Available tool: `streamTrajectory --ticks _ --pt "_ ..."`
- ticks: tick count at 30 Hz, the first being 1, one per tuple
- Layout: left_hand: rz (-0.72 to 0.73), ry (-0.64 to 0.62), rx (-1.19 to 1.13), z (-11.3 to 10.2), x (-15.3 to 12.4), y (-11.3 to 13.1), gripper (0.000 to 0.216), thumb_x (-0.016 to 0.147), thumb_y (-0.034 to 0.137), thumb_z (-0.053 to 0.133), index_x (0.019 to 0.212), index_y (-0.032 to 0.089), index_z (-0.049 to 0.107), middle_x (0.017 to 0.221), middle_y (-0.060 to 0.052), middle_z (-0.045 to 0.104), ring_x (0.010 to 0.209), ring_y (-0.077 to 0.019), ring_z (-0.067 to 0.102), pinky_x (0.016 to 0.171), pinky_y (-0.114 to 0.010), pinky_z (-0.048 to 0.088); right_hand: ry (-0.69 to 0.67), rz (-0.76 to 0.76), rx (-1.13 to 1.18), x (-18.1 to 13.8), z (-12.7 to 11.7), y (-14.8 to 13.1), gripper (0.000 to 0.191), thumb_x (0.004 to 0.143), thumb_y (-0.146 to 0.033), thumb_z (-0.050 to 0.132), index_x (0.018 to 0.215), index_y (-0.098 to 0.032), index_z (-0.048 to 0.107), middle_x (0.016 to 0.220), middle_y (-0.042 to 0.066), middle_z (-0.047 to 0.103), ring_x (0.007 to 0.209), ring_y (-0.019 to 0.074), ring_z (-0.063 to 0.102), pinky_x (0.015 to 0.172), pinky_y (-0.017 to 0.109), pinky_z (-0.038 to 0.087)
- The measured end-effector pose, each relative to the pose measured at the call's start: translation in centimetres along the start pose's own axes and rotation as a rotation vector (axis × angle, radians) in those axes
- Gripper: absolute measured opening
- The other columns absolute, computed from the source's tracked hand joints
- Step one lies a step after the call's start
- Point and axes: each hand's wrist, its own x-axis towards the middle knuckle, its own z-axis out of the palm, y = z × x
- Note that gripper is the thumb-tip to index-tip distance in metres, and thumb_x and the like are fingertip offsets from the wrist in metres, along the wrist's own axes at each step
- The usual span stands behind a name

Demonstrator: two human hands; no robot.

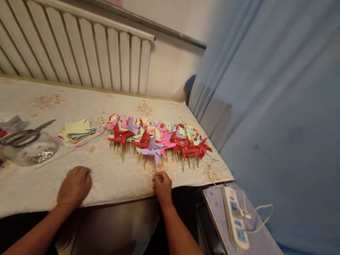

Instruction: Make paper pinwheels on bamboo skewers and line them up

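My right hand (162,186) pinches the lower end of the wooden stick of a purple paper pinwheel (153,148) at the front of a row of several red, pink, purple and yellow pinwheels (159,136) lying on the table. My left hand (75,186) rests near the table's front edge with its fingers curled under; nothing shows in it. A thin wooden stick (52,158) lies just left of and beyond it.
The table (115,178) wears a pale floral cloth. Cut paper squares (79,131), scissors (24,135) on a clear lid and coloured paper lie at the left. A radiator stands behind. A power strip (235,217) sits on a board at the right, before a blue curtain.
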Motion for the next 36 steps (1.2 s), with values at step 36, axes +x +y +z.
streamTrajectory --ticks 36 --pt "-0.007 -0.021 0.035 0.2 0.2 0.0 0.026 0.087 0.022 0.040 0.091 0.013 0.064 0.097 -0.015 0.063 0.098 -0.0283 0.055 0.091 -0.040 0.045 0.299 -0.157 -0.156 1.3 -0.5 1.0 0.014 0.071 -0.031 0.052 0.069 -0.020 0.059 0.066 -0.001 0.056 0.063 0.0158 0.050 0.063 0.027 0.041"
